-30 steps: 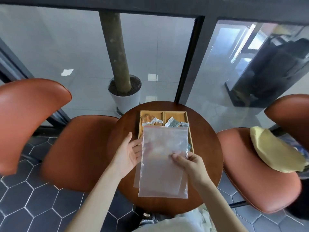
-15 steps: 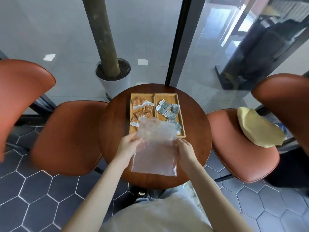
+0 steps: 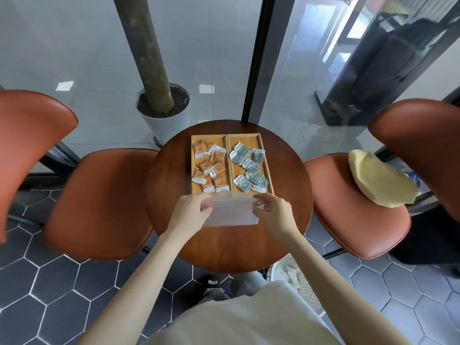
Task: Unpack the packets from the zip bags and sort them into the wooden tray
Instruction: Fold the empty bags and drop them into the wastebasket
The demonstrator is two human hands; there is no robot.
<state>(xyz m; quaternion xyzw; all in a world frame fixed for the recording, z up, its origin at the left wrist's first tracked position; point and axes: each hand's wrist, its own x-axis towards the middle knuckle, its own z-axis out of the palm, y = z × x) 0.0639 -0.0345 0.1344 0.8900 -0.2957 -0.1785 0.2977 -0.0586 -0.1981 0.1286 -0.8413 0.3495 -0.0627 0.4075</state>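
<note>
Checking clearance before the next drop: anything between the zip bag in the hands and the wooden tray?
Nothing visible. The zip bag is held by the left hand and right hand just at the near edge of the wooden tray, with only bare table around. Both compartments lie open from above.

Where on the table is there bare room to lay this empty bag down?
Bare wood lies left of the tray, right of it out to the table edge, and between the bag and the near edge. The tray itself is crowded: orange packets left, grey packets right.
</note>
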